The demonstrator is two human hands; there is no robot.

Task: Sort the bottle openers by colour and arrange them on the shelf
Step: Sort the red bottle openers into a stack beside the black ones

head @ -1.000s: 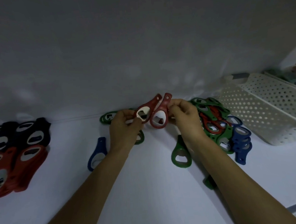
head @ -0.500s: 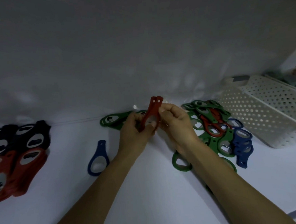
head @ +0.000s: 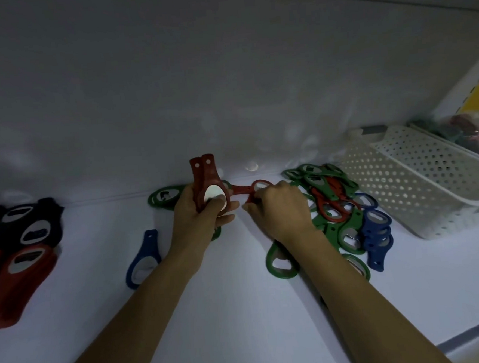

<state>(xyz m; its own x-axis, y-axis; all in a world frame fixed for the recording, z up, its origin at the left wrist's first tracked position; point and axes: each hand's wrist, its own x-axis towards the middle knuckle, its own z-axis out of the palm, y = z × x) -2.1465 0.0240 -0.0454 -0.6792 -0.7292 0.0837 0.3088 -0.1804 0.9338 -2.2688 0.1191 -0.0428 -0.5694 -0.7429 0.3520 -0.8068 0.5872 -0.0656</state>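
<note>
far left on the shelf (head: 214, 324): black openers (head: 23, 224), red stack (head: 18, 281) in front of them. lone blue opener (head: 143, 259) lies flat. left hand (head: 201, 221) grips two red openers (head: 207, 183), handles up. right hand (head: 280, 215) pinches a third red opener (head: 257, 187), sideways. then the mixed green/red/blue pile (head: 336, 211) and the white perforated basket (head: 420, 185), contents can't tell.

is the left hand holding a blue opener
No, the left hand grips two red openers upright together, while the lone blue opener lies on the shelf apart from it.
</note>
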